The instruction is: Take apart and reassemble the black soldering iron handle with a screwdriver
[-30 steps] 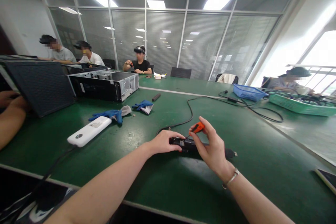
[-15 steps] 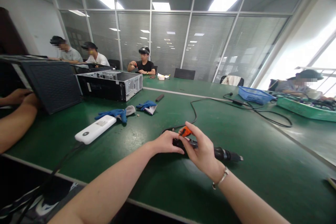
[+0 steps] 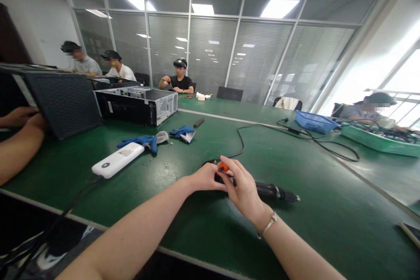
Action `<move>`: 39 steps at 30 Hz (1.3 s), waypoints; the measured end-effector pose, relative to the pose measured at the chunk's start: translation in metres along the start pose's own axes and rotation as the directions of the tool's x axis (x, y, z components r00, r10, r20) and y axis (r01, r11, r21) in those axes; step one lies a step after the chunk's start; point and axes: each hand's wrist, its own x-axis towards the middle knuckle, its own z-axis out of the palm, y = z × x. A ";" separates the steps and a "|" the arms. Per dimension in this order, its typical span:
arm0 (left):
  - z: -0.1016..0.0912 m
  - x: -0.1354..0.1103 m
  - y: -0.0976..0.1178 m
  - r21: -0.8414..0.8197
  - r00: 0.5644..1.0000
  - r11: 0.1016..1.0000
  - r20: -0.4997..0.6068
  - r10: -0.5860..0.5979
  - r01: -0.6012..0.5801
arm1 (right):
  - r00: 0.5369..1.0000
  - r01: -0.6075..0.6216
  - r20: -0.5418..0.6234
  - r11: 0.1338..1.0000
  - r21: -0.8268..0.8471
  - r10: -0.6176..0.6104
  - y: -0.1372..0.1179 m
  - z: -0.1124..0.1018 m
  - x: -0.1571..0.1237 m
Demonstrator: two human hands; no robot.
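Observation:
A black electric screwdriver [image 3: 272, 191] lies on the green table with its tip pointing right. My left hand [image 3: 204, 178] is closed around its cord end. In my right hand [image 3: 242, 189] is an orange-handled screwdriver [image 3: 223, 166], pinched between thumb and fingers just above the black tool's body. The two hands meet at this spot, and my fingers hide the small screwdriver's tip and the part it touches. A bracelet [image 3: 267, 226] circles my right wrist.
Left of my hands lie a white power bank [image 3: 118, 160] with a cable and blue gloves [image 3: 141, 141]. Computer cases [image 3: 131, 107] stand behind, beside another person's arms [image 3: 22, 140]. A black cable [image 3: 243, 140] runs toward blue [image 3: 315, 122] and green baskets [image 3: 377, 140]. Co-workers sit around the table.
My right hand has moved slightly left and lower, toward my left hand, with the orange handle now more covered by its fingers. My left hand stays in place.

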 end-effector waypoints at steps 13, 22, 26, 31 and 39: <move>0.000 0.001 0.001 0.018 1.000 1.000 -0.030 -0.008 0.009 | 0.999 -0.033 0.047 0.995 0.097 0.028 0.000 0.000 0.000; 0.002 0.000 -0.002 0.024 0.999 0.999 -0.025 -0.030 0.031 | 0.999 -0.035 0.023 0.997 0.063 0.034 -0.001 -0.001 0.000; 0.005 0.001 -0.004 0.036 0.995 0.998 -0.076 -0.057 0.060 | 0.997 -0.006 0.076 0.992 0.123 -0.004 -0.004 -0.001 0.001; 0.004 0.000 -0.004 -0.011 0.999 1.000 -0.024 -0.022 0.022 | 0.999 -0.031 -0.017 0.999 0.028 0.031 0.000 0.001 0.000; 0.003 0.000 -0.003 0.023 0.997 0.998 -0.048 -0.058 0.059 | 1.000 -0.012 0.014 0.999 0.038 0.011 -0.003 -0.001 0.001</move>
